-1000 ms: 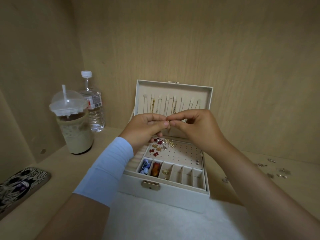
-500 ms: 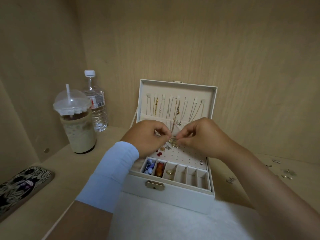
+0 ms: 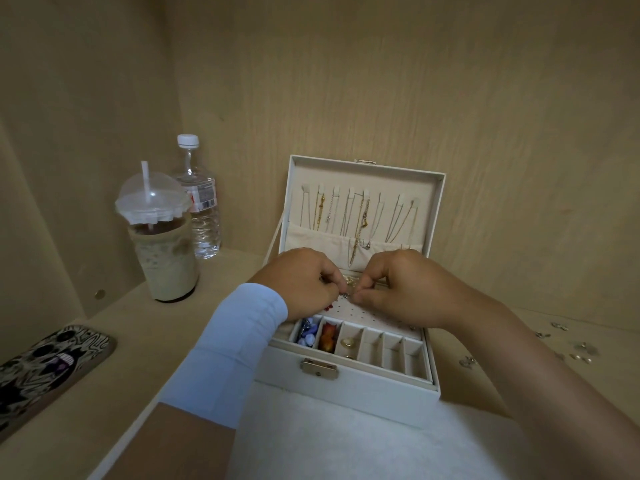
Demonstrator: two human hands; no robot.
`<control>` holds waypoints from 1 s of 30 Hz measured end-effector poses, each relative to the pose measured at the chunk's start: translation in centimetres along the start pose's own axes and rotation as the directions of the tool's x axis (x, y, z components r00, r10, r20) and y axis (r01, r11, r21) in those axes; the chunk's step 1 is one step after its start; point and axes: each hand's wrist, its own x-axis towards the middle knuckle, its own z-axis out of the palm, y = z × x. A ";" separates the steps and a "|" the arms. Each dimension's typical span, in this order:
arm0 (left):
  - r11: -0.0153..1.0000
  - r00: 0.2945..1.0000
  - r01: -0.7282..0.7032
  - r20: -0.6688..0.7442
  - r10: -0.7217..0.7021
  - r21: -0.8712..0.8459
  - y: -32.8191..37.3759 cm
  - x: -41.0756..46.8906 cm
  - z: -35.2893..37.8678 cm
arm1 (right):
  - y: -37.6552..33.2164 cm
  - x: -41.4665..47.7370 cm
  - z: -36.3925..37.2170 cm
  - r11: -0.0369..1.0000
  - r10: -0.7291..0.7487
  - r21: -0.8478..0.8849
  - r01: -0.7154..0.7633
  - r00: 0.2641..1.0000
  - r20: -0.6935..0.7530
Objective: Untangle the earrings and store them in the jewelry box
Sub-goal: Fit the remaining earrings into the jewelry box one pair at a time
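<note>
Tiny earring [image 3: 347, 296] mostly hidden between fingertips [image 3: 360, 298], its axis unreadable, left hand [image 3: 304, 282] and right hand [image 3: 403, 289] both pinching it, above open jewelry box [image 3: 363, 389]

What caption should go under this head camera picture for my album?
Over the open jewelry box, the left hand and right hand pinch a tiny earring.

Over the open jewelry box [image 3: 349, 386], the left hand [image 3: 304, 282] and right hand [image 3: 401, 289] pinch a small earring [image 3: 347, 295] between fingertips.
</note>
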 end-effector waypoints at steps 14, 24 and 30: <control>0.998 0.996 -0.053 -0.073 0.052 -0.017 0.8 -0.8 -0.1 | 1.0 -0.8 -2.0 0.962 0.099 0.258 -0.084 0.994 -0.046; 0.982 0.985 -0.174 -0.017 0.174 -0.067 10.4 1.2 3.0 | 10.5 -7.7 -7.0 0.944 0.319 0.141 -0.297 0.933 -0.166; 0.986 0.975 -0.153 0.175 0.139 0.068 15.7 5.5 7.9 | 14.7 -9.3 -5.9 0.878 0.470 -0.053 -0.476 0.878 -0.091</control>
